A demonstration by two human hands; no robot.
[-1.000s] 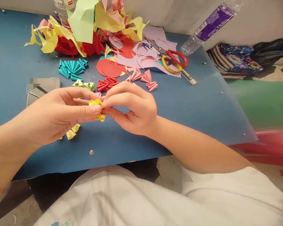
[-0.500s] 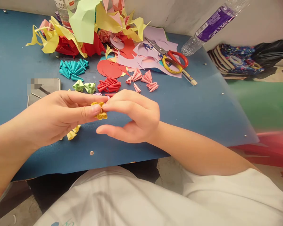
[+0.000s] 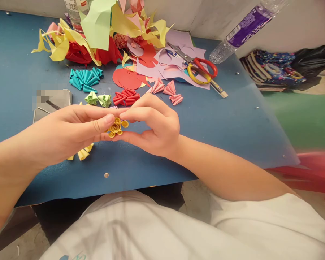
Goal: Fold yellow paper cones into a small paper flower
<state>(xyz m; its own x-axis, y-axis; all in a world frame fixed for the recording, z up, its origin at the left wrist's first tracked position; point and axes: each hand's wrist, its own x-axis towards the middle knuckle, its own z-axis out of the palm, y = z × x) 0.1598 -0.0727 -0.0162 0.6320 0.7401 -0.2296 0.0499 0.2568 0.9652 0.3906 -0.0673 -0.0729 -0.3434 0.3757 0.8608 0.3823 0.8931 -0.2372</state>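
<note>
Between my hands is a yellow paper flower (image 3: 115, 128) made of rolled spirals, its coiled face turned toward me. My left hand (image 3: 70, 131) grips it from the left, thumb on top. My right hand (image 3: 154, 128) closes on it from the right, forefinger at its upper edge and thumb beneath. Beyond my fingers lie rolled paper pieces: green (image 3: 104, 100), red (image 3: 126, 96), teal (image 3: 86, 78) and pink (image 3: 169, 87). Yellow rolled pieces (image 3: 83, 154) lie under my left hand, partly hidden.
Scissors (image 3: 202, 68) and a box cutter (image 3: 219, 89) rest by purple paper scraps (image 3: 162, 68) at the back. Crumpled paper (image 3: 97, 32) is heaped near one bottle (image 3: 75, 16); another bottle (image 3: 243, 29) stands right. A phone (image 3: 54, 101) lies left on the blue table (image 3: 219, 126).
My right thumb has moved up from below and now touches the underside of the yellow paper flower. The flower has turned, so its spiral face shows.
</note>
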